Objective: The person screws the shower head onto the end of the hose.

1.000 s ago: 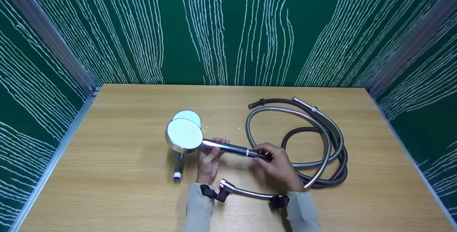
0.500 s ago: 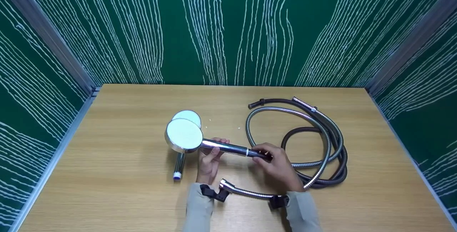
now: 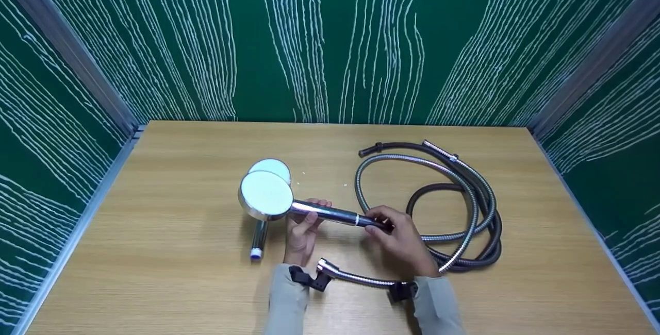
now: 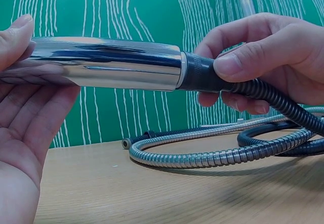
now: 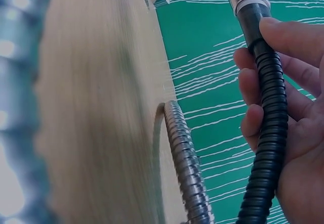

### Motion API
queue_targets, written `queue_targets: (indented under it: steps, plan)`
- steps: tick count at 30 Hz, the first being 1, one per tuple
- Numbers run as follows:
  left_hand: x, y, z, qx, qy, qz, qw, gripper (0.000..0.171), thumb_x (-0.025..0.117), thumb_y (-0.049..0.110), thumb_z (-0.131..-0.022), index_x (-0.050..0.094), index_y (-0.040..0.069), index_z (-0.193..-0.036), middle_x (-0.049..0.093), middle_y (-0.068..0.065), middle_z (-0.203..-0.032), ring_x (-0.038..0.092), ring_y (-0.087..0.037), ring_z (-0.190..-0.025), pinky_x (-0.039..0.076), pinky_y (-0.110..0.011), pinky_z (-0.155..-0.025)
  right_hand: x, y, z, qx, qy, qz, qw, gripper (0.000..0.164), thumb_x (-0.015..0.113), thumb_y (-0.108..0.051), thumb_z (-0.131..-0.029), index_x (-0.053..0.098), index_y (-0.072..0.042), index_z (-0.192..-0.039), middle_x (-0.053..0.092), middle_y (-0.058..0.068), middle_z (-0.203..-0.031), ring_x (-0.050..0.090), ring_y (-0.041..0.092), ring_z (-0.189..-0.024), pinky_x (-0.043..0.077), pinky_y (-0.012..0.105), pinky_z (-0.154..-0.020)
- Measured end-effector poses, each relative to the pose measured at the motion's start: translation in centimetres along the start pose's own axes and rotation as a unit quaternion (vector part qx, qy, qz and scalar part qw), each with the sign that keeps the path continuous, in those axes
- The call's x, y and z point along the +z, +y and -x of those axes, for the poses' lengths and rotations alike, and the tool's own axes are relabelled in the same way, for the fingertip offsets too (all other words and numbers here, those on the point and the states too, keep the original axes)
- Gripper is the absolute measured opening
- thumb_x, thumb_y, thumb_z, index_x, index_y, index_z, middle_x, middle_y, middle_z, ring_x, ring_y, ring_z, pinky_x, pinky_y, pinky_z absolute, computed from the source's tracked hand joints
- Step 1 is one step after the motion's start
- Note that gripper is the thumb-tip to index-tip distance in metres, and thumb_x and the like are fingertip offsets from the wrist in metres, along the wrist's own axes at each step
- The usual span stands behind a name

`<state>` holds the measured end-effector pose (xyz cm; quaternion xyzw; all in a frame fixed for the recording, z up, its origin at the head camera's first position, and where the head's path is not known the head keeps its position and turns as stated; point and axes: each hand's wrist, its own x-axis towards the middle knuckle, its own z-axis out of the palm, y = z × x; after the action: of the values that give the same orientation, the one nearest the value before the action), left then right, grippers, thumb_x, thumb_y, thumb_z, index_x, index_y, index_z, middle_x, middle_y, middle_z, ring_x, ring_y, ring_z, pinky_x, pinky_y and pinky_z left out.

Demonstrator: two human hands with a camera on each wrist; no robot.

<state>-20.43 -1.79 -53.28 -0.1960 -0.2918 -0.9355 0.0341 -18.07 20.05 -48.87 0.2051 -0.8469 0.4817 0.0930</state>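
My left hand grips the chrome handle of a shower head, whose round white face points up at the left. At the handle's right end, past a white ring, sits the black end fitting of a black shower hose. My right hand pinches that fitting between thumb and fingers, with the ribbed hose running down along the palm in the right wrist view. Fitting and handle meet in line with no visible gap beyond the ring. How far they are screwed together is hidden.
A second shower head lies partly under the held one. A silver metal hose lies coiled with the black one at right, its end nut near my left wrist. Small white specks dot the wooden table; green walls stand around it.
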Motion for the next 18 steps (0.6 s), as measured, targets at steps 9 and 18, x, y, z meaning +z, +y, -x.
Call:
queue_targets:
  steps: [9,18]
  plan:
    - [-0.03,-0.03,0.05,-0.001,-0.006,-0.014,0.9999,0.018,0.059,0.001,-0.09,0.067,0.007,-0.104,0.072,-0.005,-0.1,0.068,-0.021,-0.1,0.055,-0.034,-0.097,0.06,0.03,0.05,0.019,0.003,-0.009,1.0,0.019,0.074,-0.002,-0.079,0.068,-0.006,-0.098,0.067,0.003,-0.087,0.054,0.007,-0.074,0.048,0.02,-0.062]
    - [0.09,0.04,-0.02,-0.001,-0.008,-0.007,0.9999,0.018,0.059,0.001,-0.089,0.068,0.007,-0.104,0.072,-0.005,-0.1,0.068,-0.02,-0.1,0.054,-0.033,-0.098,0.06,-0.4,-0.07,0.033,-0.001,0.008,0.999,0.028,0.078,-0.003,-0.075,0.066,-0.008,-0.1,0.068,0.001,-0.089,0.058,0.011,-0.077,0.051,0.02,-0.067]
